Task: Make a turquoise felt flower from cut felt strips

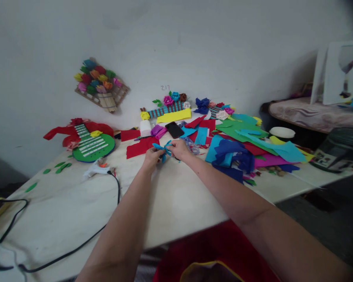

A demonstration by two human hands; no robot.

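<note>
Student: What do the hands hold?

Tutor: The left hand point(153, 156) and right hand point(178, 148) pinch a blue paper piece point(166, 149) with petal-like strips, in narrow grips; exact fingertip contact is too small to make out.

Student: Where is the piece?

Tutor: Between the hands, above the white table point(176, 207), beside a red sheet point(137, 150) and in front of the black phone point(174, 129). A glue gun point(96, 168) lies to the left.

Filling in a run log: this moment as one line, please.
left hand: holding blue paper piece | right hand: pinching same piece | over: pale table | nearby: red paper, black phone, glue gun
</note>
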